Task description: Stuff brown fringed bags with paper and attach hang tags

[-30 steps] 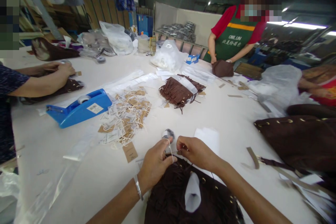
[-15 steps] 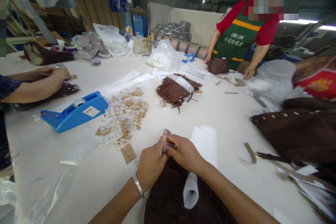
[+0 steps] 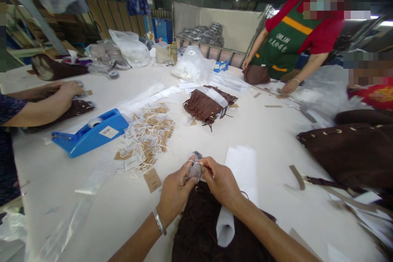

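My left hand (image 3: 175,191) and my right hand (image 3: 221,181) meet above a dark brown fringed bag (image 3: 202,229) at the table's near edge. Both pinch a small grey tag with a white string (image 3: 194,168) between the fingertips. A roll of white paper (image 3: 225,225) sticks out of the bag under my right wrist. A loose kraft tag (image 3: 152,179) lies just left of my left hand. A sheet of white paper (image 3: 242,168) lies right of my right hand.
A heap of strung kraft tags (image 3: 146,136) and a blue tape dispenser (image 3: 92,132) lie to the left, a brown fringed bag (image 3: 206,105) mid-table. A big brown bag (image 3: 353,153) lies at the right. Other people's arms work at the left (image 3: 46,102) and far right (image 3: 294,77).
My hands have come together on the small tag, the right one closing in from the right. The person in the green apron leaned over the table.
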### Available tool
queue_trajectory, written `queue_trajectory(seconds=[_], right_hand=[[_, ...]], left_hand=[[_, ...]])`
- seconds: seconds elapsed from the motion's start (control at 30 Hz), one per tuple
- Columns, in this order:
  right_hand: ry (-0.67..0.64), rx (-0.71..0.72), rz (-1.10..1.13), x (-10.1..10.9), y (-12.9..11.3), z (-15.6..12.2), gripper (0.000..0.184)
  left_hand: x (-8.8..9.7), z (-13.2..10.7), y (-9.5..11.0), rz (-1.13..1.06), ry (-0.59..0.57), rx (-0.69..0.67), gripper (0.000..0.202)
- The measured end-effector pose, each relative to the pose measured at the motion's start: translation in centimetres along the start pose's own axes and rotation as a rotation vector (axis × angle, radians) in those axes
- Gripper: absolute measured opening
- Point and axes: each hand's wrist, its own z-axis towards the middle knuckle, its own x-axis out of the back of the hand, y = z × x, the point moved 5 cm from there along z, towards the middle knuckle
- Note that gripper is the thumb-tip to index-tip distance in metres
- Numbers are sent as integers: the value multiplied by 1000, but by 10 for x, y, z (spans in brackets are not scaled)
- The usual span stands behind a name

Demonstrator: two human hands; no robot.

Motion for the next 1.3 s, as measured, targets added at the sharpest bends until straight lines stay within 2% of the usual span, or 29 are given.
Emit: queue_trajectory(seconds=[0.07,0.2,0.3,0.37,0.43,0.5,0.57,0.6,0.67,0.73,0.77,0.87,0.93,1.0,1.07,1.2,1.27,1.3], right_hand=[[3,9,-34,-1,2,0,23],[-25,-35,64,3,3,-2,28],[-145,25,181,5,-9,-7,32],[-206,156,148,5,-22,-10,46],[-208,222,92,4,-28,-11,48],[-190,189,104,0,-24,-8,45],[-214,123,207,-6,-15,-3,45],[-251,93,285,-10,-10,0,43],[-344,13,456,-19,2,3,27],[-383,-82,583,-23,14,5,11],[-371,-120,600,-23,19,5,10],[-300,-117,412,-14,27,3,10],[-290,-61,209,-8,27,-4,17],[-300,-3,76,-5,25,-12,37],[-312,25,19,-5,25,-20,50],[-352,4,-16,-18,29,-19,43],[-372,13,-34,-29,28,-10,37],[-378,21,-41,-32,27,-7,35]], left_hand=[[2,-2,0,13,10,-16,51],[8,-8,-4,195,58,-33,16],[7,-14,-4,285,48,-108,17],[2,-18,-2,351,23,-188,19],[-4,-21,0,438,-16,-255,27],[-8,-23,1,509,-65,-295,39],[-8,-24,3,530,-110,-309,45],[-6,-24,4,517,-116,-309,45],[2,-22,5,416,-95,-276,38],[14,-20,1,190,-20,-157,31],[20,-19,-5,45,39,-65,29],[38,-23,-28,-307,250,209,41],[49,-26,-41,-398,370,291,53],[63,-24,-50,-426,460,301,58],[80,-19,-56,-381,531,290,59],[118,-11,-56,-7,620,255,57],[132,-21,-44,264,726,138,63],[132,-30,-35,390,766,40,64]])
